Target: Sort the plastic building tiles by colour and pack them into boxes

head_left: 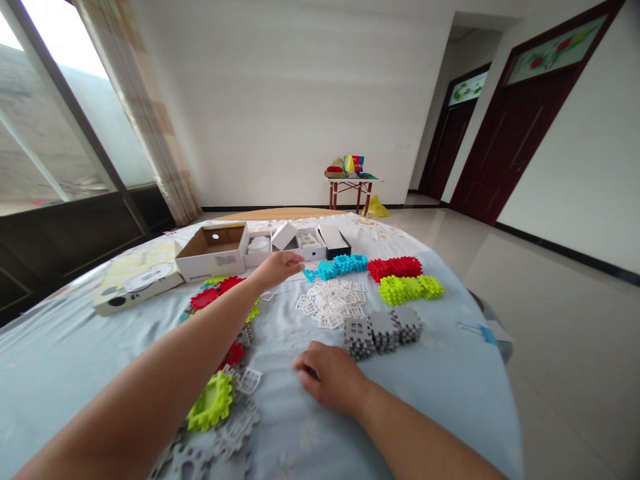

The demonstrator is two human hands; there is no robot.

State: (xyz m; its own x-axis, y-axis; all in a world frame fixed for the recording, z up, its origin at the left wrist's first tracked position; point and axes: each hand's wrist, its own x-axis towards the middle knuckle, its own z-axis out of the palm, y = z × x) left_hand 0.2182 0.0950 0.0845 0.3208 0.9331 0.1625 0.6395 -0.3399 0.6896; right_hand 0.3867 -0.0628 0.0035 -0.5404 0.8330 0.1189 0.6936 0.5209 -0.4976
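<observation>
My left hand (284,267) reaches across the table with thumb and fingers pinched together. Just beyond the fingertips is a small blue interlocking tile (309,275), beside a row of stacked blue tiles (343,265); whether the fingers grip it I cannot tell. My right hand (333,377) rests curled on the cloth, and what may be inside is hidden. Ahead of it are stacks of grey tiles (384,331) and a heap of white window pieces (333,303). Under and beside my left forearm lies a mixed pile with a lime-green frame tile (213,401) and red tiles (205,298).
Red tiles (395,268) and lime-green tiles (411,289) stand in rows at the right. Behind are an open cardboard box (213,257), small white boxes (259,247) and a yellow-white box lid (140,277). A pale blue cloth (450,400) covers the round table.
</observation>
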